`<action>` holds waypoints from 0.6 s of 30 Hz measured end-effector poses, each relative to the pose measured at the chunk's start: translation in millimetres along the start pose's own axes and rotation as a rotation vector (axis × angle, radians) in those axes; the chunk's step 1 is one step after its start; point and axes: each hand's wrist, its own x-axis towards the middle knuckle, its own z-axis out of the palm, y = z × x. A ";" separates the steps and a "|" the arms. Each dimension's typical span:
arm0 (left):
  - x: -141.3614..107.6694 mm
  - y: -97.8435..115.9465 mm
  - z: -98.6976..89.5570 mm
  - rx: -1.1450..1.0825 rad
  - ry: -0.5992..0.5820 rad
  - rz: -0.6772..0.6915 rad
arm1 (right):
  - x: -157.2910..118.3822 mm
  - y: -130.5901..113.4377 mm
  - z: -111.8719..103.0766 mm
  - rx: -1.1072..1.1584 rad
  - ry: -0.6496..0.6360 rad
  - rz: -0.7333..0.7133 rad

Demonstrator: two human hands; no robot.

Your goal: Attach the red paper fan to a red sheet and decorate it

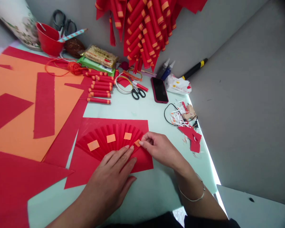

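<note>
Pressing flat, palm down, fingers together and straight, left hand [115, 177] lies on the lower edge of a pleated red paper fan [109, 139]. Fan is thin matte paper, folded in sharp radial creases, semicircle shape, sitting on a flat red sheet [85, 164]. Small orange squares [110, 138] stuck along the fan's arc, smooth and rectangular. Right hand [160, 148] at 3 o'clock of the fan, thumb and forefinger pinched on the rightmost orange tab [137, 142] at the fan's right edge; other fingers loosely curled. Thin metal bangle on the right wrist.

Fan lies just past the left fingertips, at 12 o'clock from that hand, and touching the right fingertips at 9 o'clock from that hand.

Table [133, 107] pale green, smooth. Big orange sheet [19, 126] with red strips at 9 o'clock. Rolled red paper tubes [100, 88] with orange bands at 12 o'clock, cylinder shaped. Black-handled scissors [137, 91] and tape ring beside them. Dark glossy phone [159, 90] at 1 o'clock. Red and white paper scraps [191, 134] at 3 o'clock, ragged.
</note>
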 end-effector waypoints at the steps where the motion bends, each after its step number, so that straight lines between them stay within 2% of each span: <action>1: 0.4 0.3 -0.1 -0.012 0.003 -0.007 | 1.6 1.1 -0.9 0.035 -0.006 0.021; 5: 0.9 1.1 -0.1 -0.072 0.020 -0.056 | 6.9 3.4 0.2 0.065 0.015 0.060; 10: 0.6 0.8 1.6 -0.032 0.016 -0.017 | 7.3 1.5 6.0 -0.013 0.093 0.049; 18: 1.8 1.1 1.6 -0.045 0.028 -0.027 | 6.7 0.2 10.0 -0.135 0.163 0.009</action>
